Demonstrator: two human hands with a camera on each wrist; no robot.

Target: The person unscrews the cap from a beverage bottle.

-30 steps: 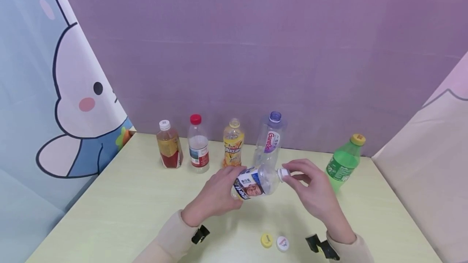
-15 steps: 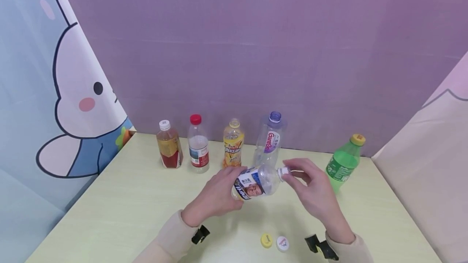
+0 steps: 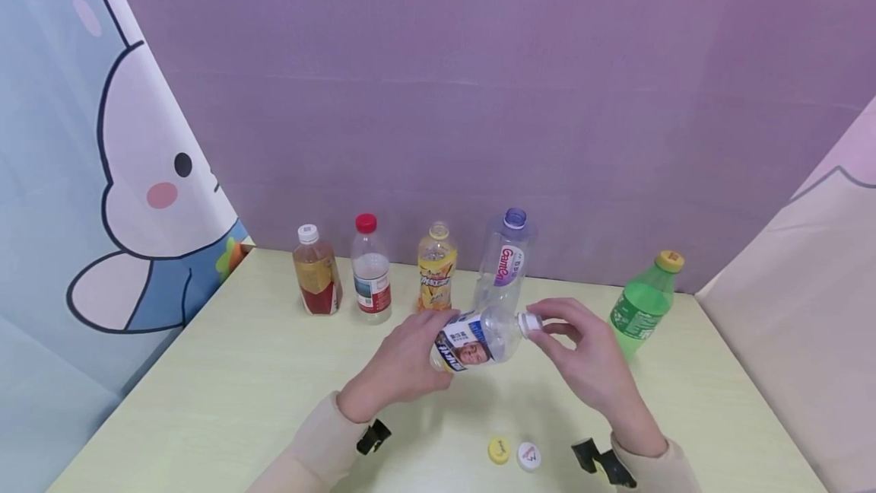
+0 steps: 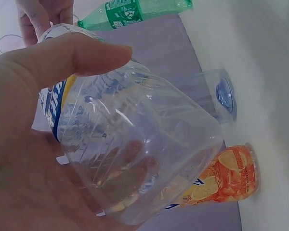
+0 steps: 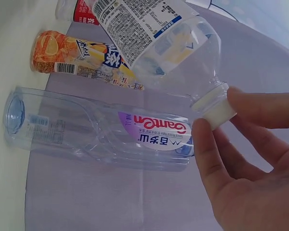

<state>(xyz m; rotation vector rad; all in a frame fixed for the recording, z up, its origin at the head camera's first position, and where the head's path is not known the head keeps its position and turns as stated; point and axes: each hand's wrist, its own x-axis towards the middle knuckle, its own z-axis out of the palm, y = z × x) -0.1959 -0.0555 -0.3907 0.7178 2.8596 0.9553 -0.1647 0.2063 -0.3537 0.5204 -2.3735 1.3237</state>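
My left hand [image 3: 409, 356] grips the body of a clear plastic bottle [image 3: 502, 337] with a blue and white label, tilted nearly on its side above the table. In the left wrist view the thumb and fingers wrap round the bottle's lower part, and the inside looks empty. A white cap [image 5: 218, 113] sits at the bottle's mouth, and my right hand [image 3: 582, 352] pinches it between thumb and fingertips. Below the hands, a yellow cap [image 3: 499, 450] and a white loose cap [image 3: 529, 456] lie on the table.
Behind stand a brown-red bottle [image 3: 318, 280], a red-capped bottle [image 3: 372, 280], an uncapped orange drink bottle [image 3: 436, 272] and an uncapped clear Ganten bottle [image 3: 503, 265]. To the right is a green bottle [image 3: 643, 310] with a yellow cap. A purple cloth [image 3: 479, 97] hangs behind the table.
Both hands keep their hold on the bottle and the cap. The bottle and left hand have shifted very slightly to the left; everything on the table stays put.
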